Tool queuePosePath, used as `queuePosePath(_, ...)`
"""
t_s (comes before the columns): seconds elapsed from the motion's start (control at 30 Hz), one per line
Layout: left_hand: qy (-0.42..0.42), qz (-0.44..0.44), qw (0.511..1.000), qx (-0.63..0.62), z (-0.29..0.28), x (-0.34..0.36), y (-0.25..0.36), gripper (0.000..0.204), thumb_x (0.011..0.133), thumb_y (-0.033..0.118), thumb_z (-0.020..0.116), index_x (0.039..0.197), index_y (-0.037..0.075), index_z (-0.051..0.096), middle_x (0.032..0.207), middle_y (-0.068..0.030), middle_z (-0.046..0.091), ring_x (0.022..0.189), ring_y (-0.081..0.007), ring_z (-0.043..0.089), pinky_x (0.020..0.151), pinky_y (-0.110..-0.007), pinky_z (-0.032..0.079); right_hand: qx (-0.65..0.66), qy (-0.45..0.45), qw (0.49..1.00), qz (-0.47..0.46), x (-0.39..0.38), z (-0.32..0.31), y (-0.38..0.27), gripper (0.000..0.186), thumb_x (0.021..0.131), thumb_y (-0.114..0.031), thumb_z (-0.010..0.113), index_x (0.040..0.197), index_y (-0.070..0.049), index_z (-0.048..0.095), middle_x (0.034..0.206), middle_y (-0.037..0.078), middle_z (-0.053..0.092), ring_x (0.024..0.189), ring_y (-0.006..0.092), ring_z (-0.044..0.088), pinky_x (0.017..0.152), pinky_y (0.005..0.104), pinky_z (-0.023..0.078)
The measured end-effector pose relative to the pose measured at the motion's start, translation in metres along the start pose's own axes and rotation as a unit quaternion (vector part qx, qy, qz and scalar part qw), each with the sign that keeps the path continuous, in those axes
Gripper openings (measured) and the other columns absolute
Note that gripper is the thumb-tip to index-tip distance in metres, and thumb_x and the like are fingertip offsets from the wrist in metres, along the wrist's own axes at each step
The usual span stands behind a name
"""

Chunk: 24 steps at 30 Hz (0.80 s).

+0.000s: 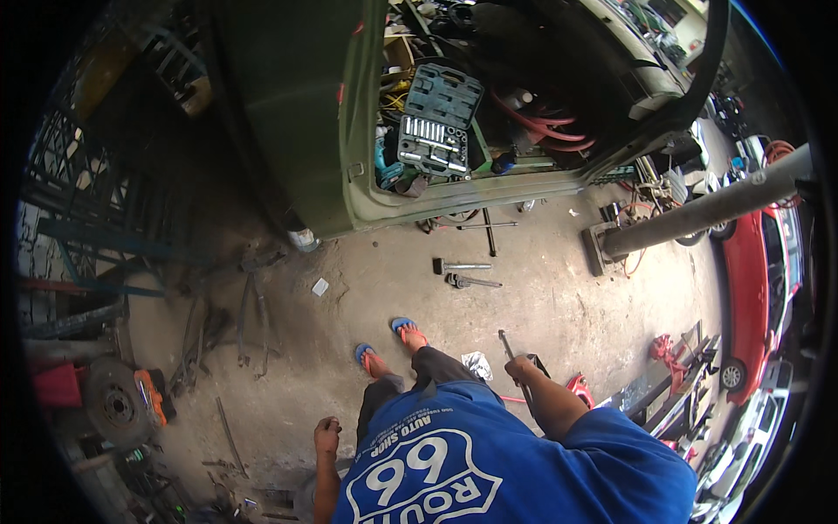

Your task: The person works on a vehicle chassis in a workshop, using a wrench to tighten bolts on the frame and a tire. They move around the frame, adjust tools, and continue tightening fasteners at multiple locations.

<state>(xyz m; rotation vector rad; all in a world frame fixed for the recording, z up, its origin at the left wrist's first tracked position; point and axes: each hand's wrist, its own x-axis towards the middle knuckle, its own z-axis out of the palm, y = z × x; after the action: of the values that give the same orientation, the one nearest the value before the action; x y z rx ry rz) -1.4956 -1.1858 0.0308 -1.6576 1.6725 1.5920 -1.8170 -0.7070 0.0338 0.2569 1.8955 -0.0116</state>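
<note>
My right hand [521, 370], out to the right of my legs, is closed around a long thin metal bar [509, 346] with a small head at its upper end. My left hand [327, 434] hangs low by my left side, its fingers curled in, and I see nothing in it. Ahead on the floor lie a hammer [467, 265] and a wrench [478, 282], side by side. Beyond them, a cross-shaped metal wrench [490, 231] rests near the vehicle sill. An open socket set case [434, 144] stands inside the green vehicle's door opening, its sockets in rows.
The green vehicle's sill [471, 199] runs across the far side. A thick grey post [707, 203] stands at the right, with a red car [749, 288] beyond. A red floor jack [580, 389] sits by my right arm. Metal arms [253, 314] and a wheel [115, 402] lie left.
</note>
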Motion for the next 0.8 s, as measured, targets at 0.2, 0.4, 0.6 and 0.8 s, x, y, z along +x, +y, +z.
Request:
queuePosePath(0.2,-0.116,-0.056,0.988,0.089,-0.028,-0.003,0.022,0.046,0.094,0.036,0.061,0.126,0.004,0.058,0.112,-0.0137,0.067,0.098,-0.0262,0.067,0.081,-0.038,0.051,0.012,-0.030,0.997,-0.074,-0.003,0.117,0.018,0.036,0.085,-0.028,0.057,0.092,0.004,0.073,0.090,0.024,0.071,0.082,0.0311,0.072,0.070,0.0436,0.054)
queuePosePath(0.4,-0.184,-0.001,0.957,0.225,-0.025,-0.017,0.080,0.049,0.096,0.039,0.057,0.129,0.003,0.057,0.117,-0.0155,0.065,0.105,-0.0272,0.064,0.086,-0.039,0.049,0.224,0.004,0.962,-0.154,0.006,0.221,0.026,0.036,0.081,-0.036,0.064,0.092,-0.003,0.075,0.092,0.020,0.072,0.088,0.0334,0.071,0.078,0.0426,0.055)
queuePosePath(0.6,-0.206,0.048,0.893,0.397,0.011,0.005,0.175,0.050,0.098,0.040,0.054,0.130,0.002,0.056,0.120,-0.0164,0.064,0.109,-0.0278,0.062,0.090,-0.038,0.047,0.205,-0.115,0.960,-0.152,-0.016,0.235,0.020,0.034,0.079,-0.026,0.065,0.094,0.003,0.073,0.095,0.023,0.072,0.083,0.0342,0.072,0.071,0.0421,0.054)
queuePosePath(0.8,-0.245,0.113,0.794,0.545,0.089,0.039,0.290,0.051,0.099,0.040,0.051,0.131,0.001,0.056,0.124,-0.0173,0.063,0.113,-0.0284,0.060,0.095,-0.037,0.044,0.673,-0.083,0.725,0.121,-0.074,0.221,0.008,0.027,0.081,-0.010,0.049,0.089,0.012,0.063,0.070,0.022,0.062,0.057,0.0309,0.064,0.048,0.0456,0.047)
